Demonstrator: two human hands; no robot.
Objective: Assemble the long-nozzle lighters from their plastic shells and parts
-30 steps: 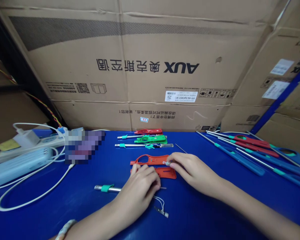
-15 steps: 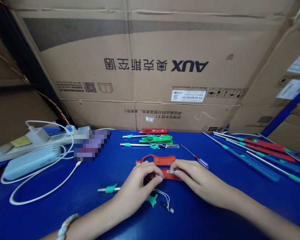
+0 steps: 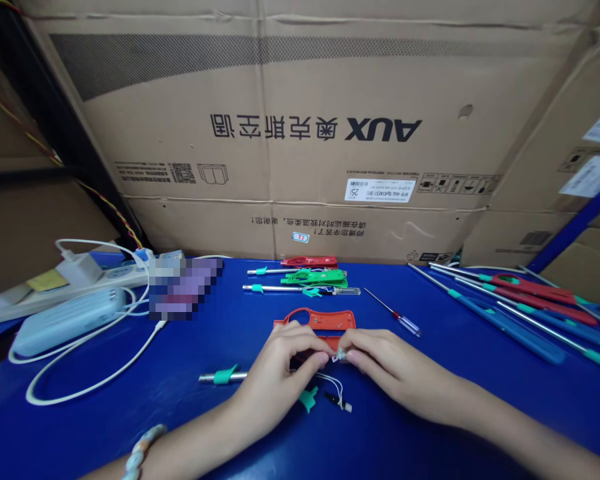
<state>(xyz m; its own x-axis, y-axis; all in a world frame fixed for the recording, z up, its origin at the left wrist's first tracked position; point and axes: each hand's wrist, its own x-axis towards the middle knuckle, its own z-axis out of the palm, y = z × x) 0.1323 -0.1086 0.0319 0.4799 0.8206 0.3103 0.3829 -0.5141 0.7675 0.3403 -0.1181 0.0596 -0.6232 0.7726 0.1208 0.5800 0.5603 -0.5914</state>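
Note:
My right hand [image 3: 393,363] pinches a small pale, whitish-green part [image 3: 341,354] between thumb and fingertips. Close beside it, my left hand [image 3: 293,360] has thumb and fingers together at the same part; what they grip is too small to make out. Behind the fingers lies an orange handle half [image 3: 331,342], mostly hidden. A second orange handle half [image 3: 333,320], with a loop at its left end, rests just beyond. Under my left forearm and hand lies a metal tube [image 3: 237,377] with a green clip [image 3: 225,375]. A green trigger [image 3: 309,399] and a small black-and-white wired piece [image 3: 339,402] lie nearer me.
Farther back are a green handle [image 3: 320,278], a red handle [image 3: 310,262] and metal tubes. A screwdriver [image 3: 407,324] lies right of centre. Several long lighters [image 3: 510,320] lie at right. A power bank [image 3: 70,321], cables and power strip [image 3: 25,298] occupy the left; cardboard [image 3: 290,67] stands behind.
Both hands have come slightly nearer me, bringing the small pale part off the near orange handle half. The view has shifted slightly; the other things lie as before.

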